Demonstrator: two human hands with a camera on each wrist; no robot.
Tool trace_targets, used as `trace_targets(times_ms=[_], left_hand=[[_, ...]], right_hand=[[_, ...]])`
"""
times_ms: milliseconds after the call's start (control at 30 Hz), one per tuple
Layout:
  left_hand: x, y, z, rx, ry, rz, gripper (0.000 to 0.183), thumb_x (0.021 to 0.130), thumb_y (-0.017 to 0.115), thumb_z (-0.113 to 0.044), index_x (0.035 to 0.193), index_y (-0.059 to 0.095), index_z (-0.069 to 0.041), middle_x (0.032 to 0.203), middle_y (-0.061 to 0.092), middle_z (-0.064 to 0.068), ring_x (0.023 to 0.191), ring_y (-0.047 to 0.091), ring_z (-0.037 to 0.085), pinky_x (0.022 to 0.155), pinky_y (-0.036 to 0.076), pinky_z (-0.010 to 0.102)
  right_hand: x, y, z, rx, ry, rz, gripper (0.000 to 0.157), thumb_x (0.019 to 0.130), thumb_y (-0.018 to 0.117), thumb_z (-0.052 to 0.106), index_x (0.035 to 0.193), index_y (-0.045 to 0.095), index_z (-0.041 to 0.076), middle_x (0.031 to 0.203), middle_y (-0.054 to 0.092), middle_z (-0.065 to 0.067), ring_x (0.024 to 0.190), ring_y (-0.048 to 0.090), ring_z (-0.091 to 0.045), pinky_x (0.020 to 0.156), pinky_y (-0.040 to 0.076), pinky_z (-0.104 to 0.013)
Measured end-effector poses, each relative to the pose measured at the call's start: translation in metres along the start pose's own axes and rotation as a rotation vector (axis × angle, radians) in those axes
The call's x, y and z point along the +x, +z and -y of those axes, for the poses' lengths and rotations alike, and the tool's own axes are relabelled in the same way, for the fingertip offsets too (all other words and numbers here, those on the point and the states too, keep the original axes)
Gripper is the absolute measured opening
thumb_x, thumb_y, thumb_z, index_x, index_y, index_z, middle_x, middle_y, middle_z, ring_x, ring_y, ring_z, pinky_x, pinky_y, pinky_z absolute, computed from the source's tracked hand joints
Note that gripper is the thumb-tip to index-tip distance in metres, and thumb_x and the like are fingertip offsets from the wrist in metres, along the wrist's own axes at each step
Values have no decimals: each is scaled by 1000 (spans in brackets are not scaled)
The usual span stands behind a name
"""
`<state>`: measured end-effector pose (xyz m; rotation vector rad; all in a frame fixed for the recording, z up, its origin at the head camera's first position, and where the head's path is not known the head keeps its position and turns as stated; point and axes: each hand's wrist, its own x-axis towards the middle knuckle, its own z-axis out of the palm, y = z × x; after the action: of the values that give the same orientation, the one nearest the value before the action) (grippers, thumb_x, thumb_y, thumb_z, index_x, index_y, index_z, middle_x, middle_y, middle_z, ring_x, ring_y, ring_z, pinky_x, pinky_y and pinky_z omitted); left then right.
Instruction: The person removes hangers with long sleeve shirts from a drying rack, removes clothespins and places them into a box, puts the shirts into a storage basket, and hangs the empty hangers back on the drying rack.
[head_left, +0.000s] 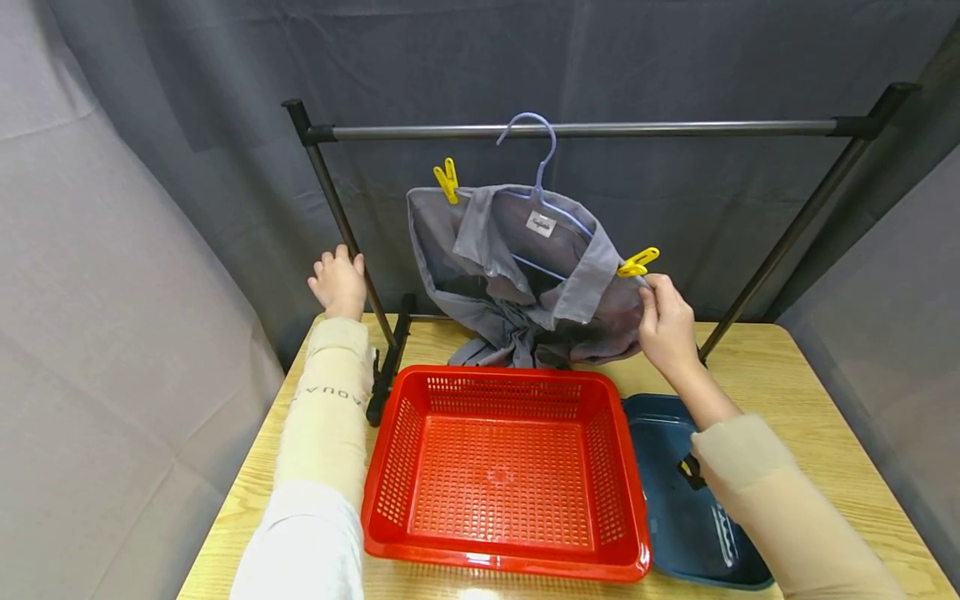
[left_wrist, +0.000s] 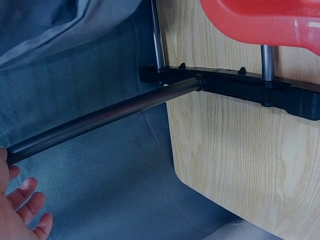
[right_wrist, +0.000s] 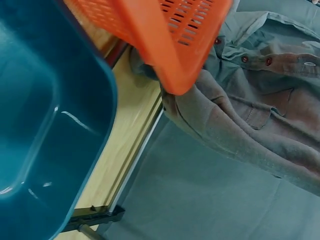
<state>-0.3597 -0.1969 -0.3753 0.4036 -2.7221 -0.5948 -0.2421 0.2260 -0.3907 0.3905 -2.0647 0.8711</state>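
A grey collared shirt (head_left: 480,242) hangs from a lavender hanger (head_left: 547,158) hooked over the bar of a clothes rack (head_left: 675,129). Yellow clothespins, a left one (head_left: 447,181) and a right one (head_left: 637,262), sit at its shoulders. Just below the right clothespin, my right hand (head_left: 667,321) pinches the shirt's shoulder between thumb and fingers. My left hand (head_left: 339,282) touches the rack's left post, its other fingers loose and apart in the left wrist view. Buttons on the shirt (right_wrist: 250,95) show in the right wrist view, where the right hand is out of sight.
A red perforated basket (head_left: 502,379) stands on the wooden table (head_left: 750,358) in front of the shirt. Right of it lies a dark blue tray (head_left: 667,500) holding a small black-and-yellow item (head_left: 690,471), partly behind my right sleeve. Grey curtains (head_left: 450,58) surround the table.
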Motion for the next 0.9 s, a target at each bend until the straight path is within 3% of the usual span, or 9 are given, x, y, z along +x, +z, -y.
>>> trace_targets(times_ms=[100,267,567,900], left_hand=[[0,0,0,6,-2,4,41,97,42,-35,127,45,-8,125,46,19,116,39,37,91,31,52],[-1,-1,0,6,2,3,41,97,42,-35,127,45,-8,125,46,19,116,40,38,91,31,52],[0,-1,1,9,11,5,42,97,42,-35,127,45,-8,124,47,20,115,41,37,90,32,52],[-1,-3,2,16,14,6,42,97,41,-37,128,46,-9,125,47,19,115,40,37,91,31,52]], right_hand=[[-5,-3,-3,1,-9,15,6,89,50,-5,95,50,-7,85,54,-23,73,52,-35,67,40,-45],[-14,-9,-11,8,-12,32,4,89,51,-5,93,50,-7,84,55,-21,73,52,-30,68,39,-34],[-26,-19,-16,60,-17,-11,7,90,51,-2,89,50,-9,76,53,-19,68,41,-3,61,33,-24],[-33,-31,-13,95,-7,-83,5,88,50,-8,86,49,-12,73,47,-16,70,38,4,64,30,-12]])
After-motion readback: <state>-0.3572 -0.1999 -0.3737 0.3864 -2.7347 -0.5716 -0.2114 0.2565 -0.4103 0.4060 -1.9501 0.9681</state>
